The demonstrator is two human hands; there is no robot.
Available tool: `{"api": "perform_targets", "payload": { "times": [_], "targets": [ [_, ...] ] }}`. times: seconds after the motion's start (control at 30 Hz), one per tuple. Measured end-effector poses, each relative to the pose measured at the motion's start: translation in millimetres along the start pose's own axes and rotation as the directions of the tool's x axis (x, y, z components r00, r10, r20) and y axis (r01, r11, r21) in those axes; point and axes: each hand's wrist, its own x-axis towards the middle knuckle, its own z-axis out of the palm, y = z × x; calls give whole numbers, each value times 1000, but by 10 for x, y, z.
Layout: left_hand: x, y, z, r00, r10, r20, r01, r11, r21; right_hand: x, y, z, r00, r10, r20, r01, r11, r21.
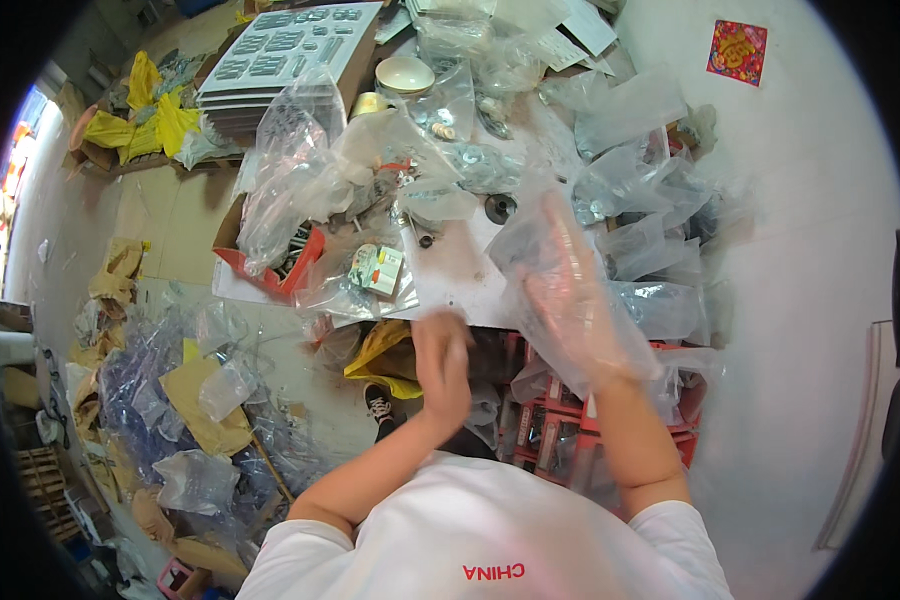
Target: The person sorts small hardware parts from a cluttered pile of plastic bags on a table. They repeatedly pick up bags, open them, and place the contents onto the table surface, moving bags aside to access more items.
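Observation:
My right hand [560, 275] is inside a clear plastic bag [515, 245] above the right part of the white table [460, 275]. Its fingers stretch out away from me, and the film wraps it down to the wrist. My left hand [442, 365], blurred by motion, hovers at the table's front edge, apart from the bag; its fingers cannot be made out. Beyond it on the tabletop lie a black round part [499, 208] and a small dark ring [426, 241]. To its left, a small white-and-green box [378, 270] rests on clear plastic.
Plastic bags of parts [635, 180] crowd the table's right side. A red open box [305, 270] stands at left, with stacked boards of metal pieces [290, 45] behind. A bowl [405, 74] sits at the back. Red bins [555, 440] and a yellow bag [382, 355] are below the edge.

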Motion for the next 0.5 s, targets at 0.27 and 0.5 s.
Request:
{"api": "perform_targets", "payload": {
  "times": [0.27, 0.5],
  "targets": [
    [539, -81, 215, 772, -418, 479, 483, -105, -869, -386, -349, 74, 970, -167, -178, 165, 986, -24],
    [362, 12, -152, 649, -679, 342, 557, 119, -822, -459, 589, 751, 991, -56, -121, 49, 997, -56]
  ]
}}
